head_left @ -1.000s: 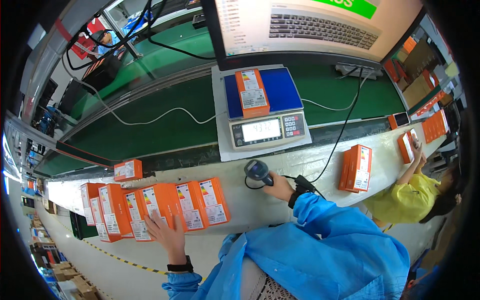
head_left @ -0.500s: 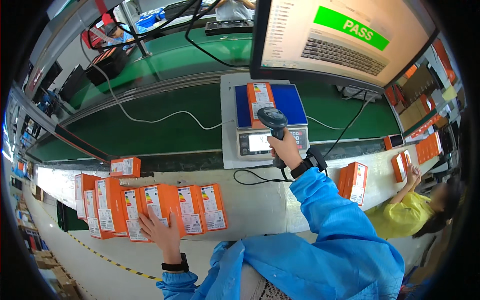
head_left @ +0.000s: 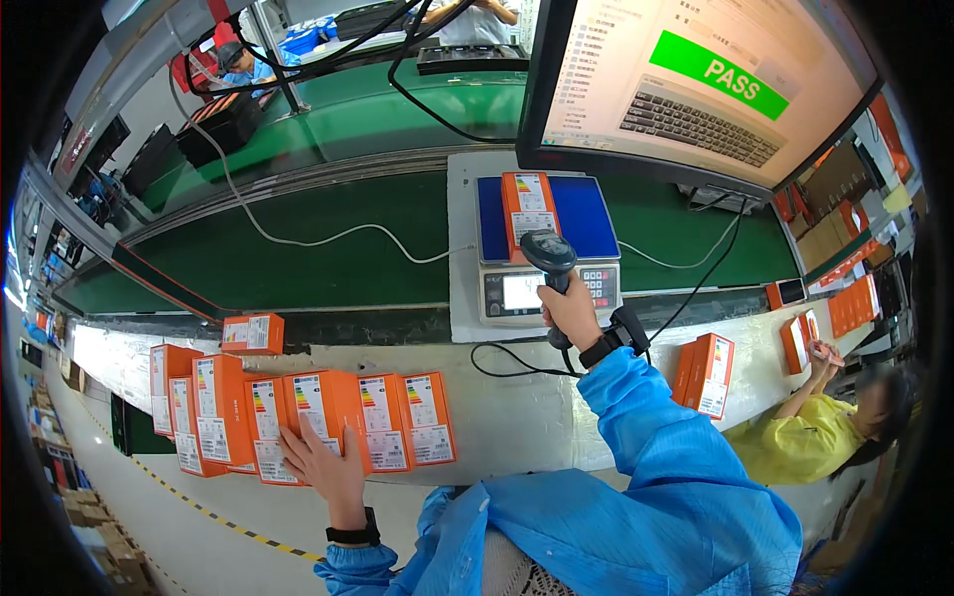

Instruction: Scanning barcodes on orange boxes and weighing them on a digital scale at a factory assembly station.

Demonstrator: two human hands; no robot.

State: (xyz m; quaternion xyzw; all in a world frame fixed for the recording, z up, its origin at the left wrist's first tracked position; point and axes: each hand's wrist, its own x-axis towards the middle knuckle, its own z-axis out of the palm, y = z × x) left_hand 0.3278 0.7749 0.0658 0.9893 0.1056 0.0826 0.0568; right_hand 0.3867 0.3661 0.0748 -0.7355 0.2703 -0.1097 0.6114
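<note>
In my right hand (head_left: 574, 314), fingers wrapped round its handle, is a dark barcode scanner (head_left: 549, 256). Its head lies over the lower end of an orange box (head_left: 530, 207) on the blue plate of a weighing scale (head_left: 491, 223). My left hand (head_left: 330, 469) straddles an orange box (head_left: 310, 393) in a row at the near left, fingers at one side and thumb at the other. Further orange boxes (head_left: 427, 407) with white labels stand on both sides of it, close together. A smaller orange box (head_left: 252, 335) lies behind the row.
A monitor (head_left: 686, 99) with a green banner hangs at the upper right. The scanner's black cable (head_left: 507, 372) loops on the pale bench (head_left: 537, 422). More orange boxes (head_left: 704, 375) stand at right, near a person in yellow (head_left: 810, 437). A green conveyor (head_left: 348, 214) runs behind.
The whole view has shifted slightly. The scanner sits a little lower over the box on the scale. My left hand stays at the same box. The person in yellow has moved their hands slightly.
</note>
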